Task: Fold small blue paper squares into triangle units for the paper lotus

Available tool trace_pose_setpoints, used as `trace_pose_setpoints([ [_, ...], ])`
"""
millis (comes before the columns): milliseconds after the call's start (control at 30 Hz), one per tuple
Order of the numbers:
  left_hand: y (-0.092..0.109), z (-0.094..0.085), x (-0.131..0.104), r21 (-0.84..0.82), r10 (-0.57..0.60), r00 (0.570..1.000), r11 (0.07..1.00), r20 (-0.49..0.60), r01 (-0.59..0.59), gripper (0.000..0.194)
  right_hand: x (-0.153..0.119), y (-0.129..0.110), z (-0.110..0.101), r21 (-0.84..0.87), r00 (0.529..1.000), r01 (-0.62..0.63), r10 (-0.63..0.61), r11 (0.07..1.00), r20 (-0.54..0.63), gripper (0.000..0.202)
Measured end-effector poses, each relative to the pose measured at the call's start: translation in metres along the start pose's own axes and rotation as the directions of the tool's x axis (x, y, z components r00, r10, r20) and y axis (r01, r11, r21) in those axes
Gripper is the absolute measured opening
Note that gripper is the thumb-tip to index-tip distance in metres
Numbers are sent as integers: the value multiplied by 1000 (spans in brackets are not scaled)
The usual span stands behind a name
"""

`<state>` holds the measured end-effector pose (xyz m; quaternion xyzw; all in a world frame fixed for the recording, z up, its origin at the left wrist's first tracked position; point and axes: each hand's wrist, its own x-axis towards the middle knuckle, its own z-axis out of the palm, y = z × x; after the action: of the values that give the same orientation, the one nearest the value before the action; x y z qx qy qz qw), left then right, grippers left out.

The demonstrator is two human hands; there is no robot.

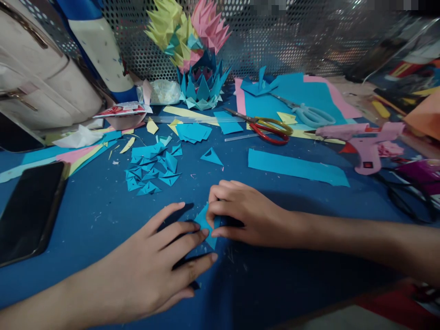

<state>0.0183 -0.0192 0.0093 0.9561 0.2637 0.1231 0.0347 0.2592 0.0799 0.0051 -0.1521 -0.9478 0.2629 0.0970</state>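
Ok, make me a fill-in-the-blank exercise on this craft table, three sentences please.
1. Both hands press a small piece of ____ paper on the table.
2. The red-handled scissors lie to the ____ of the pink glue gun.
3. The black phone lies nearest the ____ hand.

Missing words: blue; left; left

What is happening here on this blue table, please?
A person presses a small blue paper piece flat on the blue table with both hands: the left hand holds it down and the right hand pinches its edge. A pile of folded blue triangles lies behind, with a paper flower, red scissors and a pink glue gun.
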Motion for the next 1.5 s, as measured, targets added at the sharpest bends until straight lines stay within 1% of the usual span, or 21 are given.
trace_pose_setpoints([
  [100,-2,-1,-1,-36,10,1000,999,-22,-11,37,0,0,0,2,1000,2,-2,1000,-8,22],
  [200,-3,-1,0,-52,15,1000,999,-21,-16,40,0,0,0,6,1000,8,-8,1000,-16,23],
  [367,0,2,0,-40,-16,1000,999,18,16,56,-1,0,1,0,1000,13,-13,1000,-28,24],
  [433,1,3,1,-49,-38,999,998,33,39,59,-1,1,2,0,999,17,-17,1000,-34,25],
  [600,3,5,1,-40,-42,999,998,21,43,55,0,6,0,48,999,26,-25,999,-27,24],
  [733,3,4,2,-21,-34,999,999,8,34,52,2,11,-5,111,999,-21,24,994,-31,17],
  [833,4,2,3,-5,-31,999,999,8,31,51,4,12,-8,107,998,-54,58,993,-37,17],
  [967,4,1,4,12,-20,1000,1000,3,20,50,6,10,-8,99,997,-70,73,993,-27,18],
  [1200,3,2,5,33,-22,999,999,44,20,49,6,9,-7,75,997,-65,67,995,-25,21],
  [1333,5,1,4,26,-22,999,999,45,21,50,4,11,-8,99,995,-71,77,993,-56,17],
  [1400,6,0,4,18,-36,998,999,46,36,49,1,15,-11,116,996,-39,48,992,-77,18],
  [1433,6,-1,4,13,-45,998,999,48,44,49,-1,18,-13,118,996,-3,13,993,-85,19],
  [1500,7,-2,5,7,-58,997,998,56,57,49,-5,23,-18,95,989,123,-113,988,-100,17],
])
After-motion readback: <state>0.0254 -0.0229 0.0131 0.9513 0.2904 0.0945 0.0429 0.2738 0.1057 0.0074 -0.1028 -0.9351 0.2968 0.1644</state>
